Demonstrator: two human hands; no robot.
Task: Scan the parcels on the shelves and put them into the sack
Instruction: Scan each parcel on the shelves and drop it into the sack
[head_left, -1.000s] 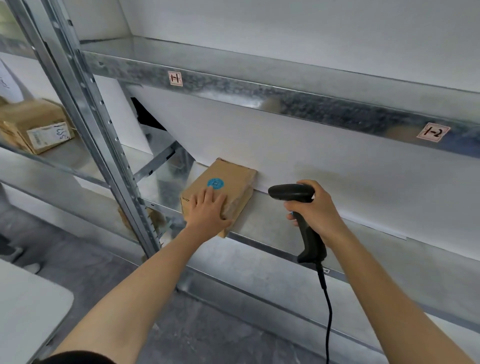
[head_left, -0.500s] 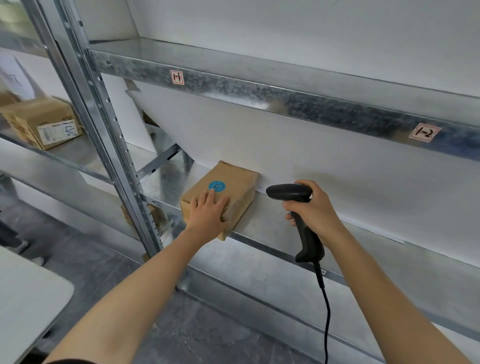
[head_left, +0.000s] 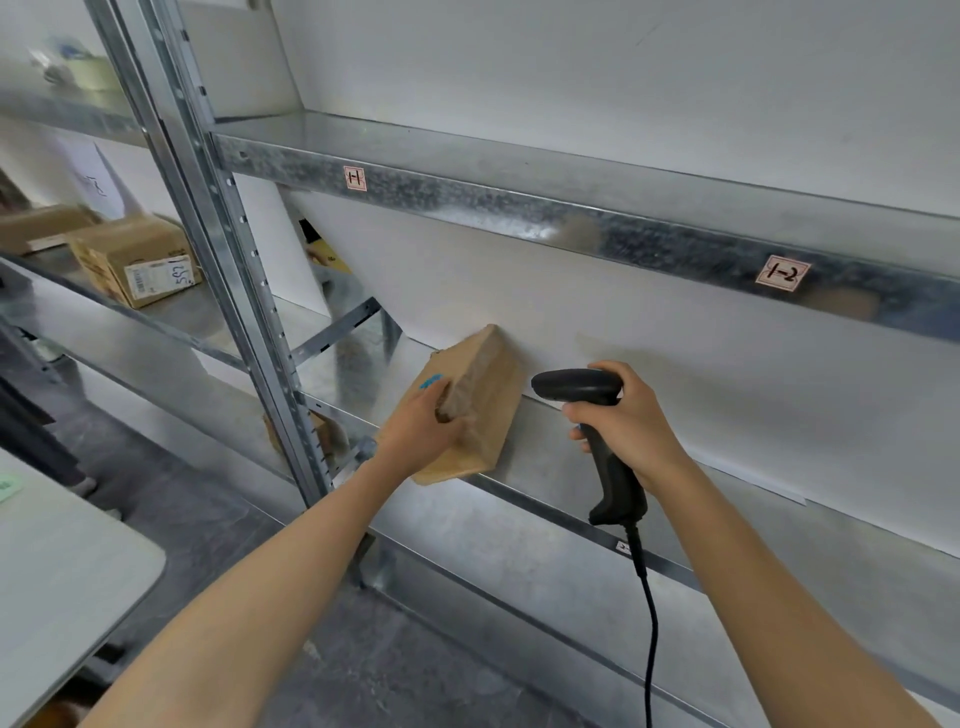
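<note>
A brown cardboard parcel with a blue round sticker stands tipped on its edge on the middle metal shelf. My left hand grips its near end, fingers wrapped over the top edge. My right hand holds a black corded barcode scanner just right of the parcel, its head pointing left at the box. No sack is in view.
A steel upright divides the shelving. Left of it, another labelled cardboard box sits on a shelf. The upper shelf carries tags "1-1" and "1-2". A white table corner is at the lower left.
The parcel lay flat under my left hand; now it is tilted up onto its edge with my fingers curled around it. The scanner hand has barely moved.
</note>
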